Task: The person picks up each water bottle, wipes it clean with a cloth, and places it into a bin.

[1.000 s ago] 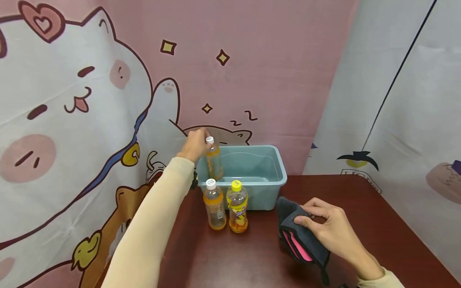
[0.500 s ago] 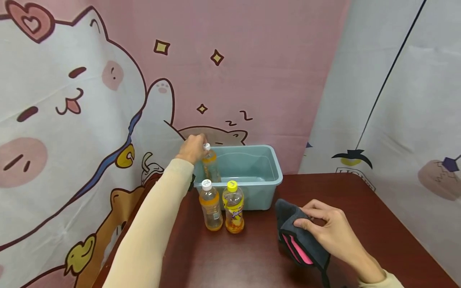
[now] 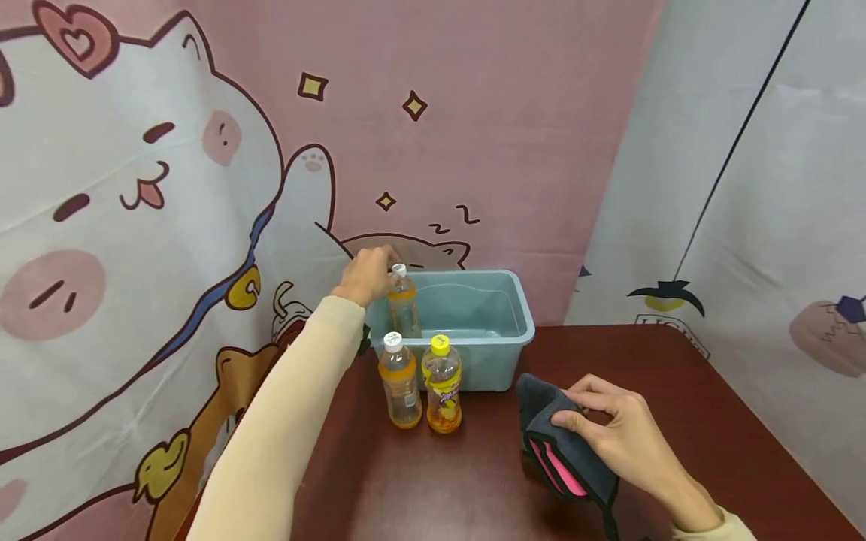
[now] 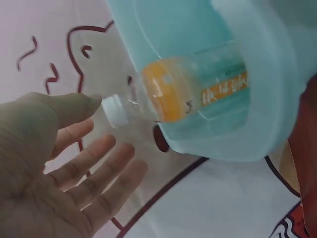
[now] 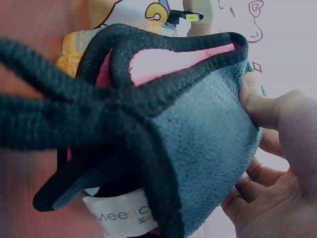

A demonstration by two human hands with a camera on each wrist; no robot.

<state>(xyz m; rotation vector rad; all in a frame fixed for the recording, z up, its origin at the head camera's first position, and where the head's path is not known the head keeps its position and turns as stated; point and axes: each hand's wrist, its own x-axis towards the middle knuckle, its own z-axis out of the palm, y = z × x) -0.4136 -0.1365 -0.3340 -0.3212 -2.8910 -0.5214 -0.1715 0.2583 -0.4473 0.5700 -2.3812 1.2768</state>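
Note:
My left hand (image 3: 368,276) is at the left end of a light blue plastic bin (image 3: 483,364). A clear bottle (image 3: 404,304) with a white cap and orange band stands inside there. In the left wrist view the fingers are spread apart, and the thumb tip lies right at the cap (image 4: 115,110). My right hand (image 3: 625,432) pinches a folded dark grey cloth (image 3: 575,436) between thumb and fingers, above the table at the right. The cloth has a pink inner side, black edging and a hanging loop. In the right wrist view a white label (image 5: 121,214) shows on it.
Two bottles stand in front of the bin: one with a white cap (image 3: 401,387), one with a yellow cap and yellow label (image 3: 443,391). The dark red-brown table (image 3: 433,488) meets printed fabric walls (image 3: 514,150) at the back and sides.
The bottle at my left hand has gone lower into the bin, and the left hand has let go of its cap. The right hand and the cloth stay nearly still.

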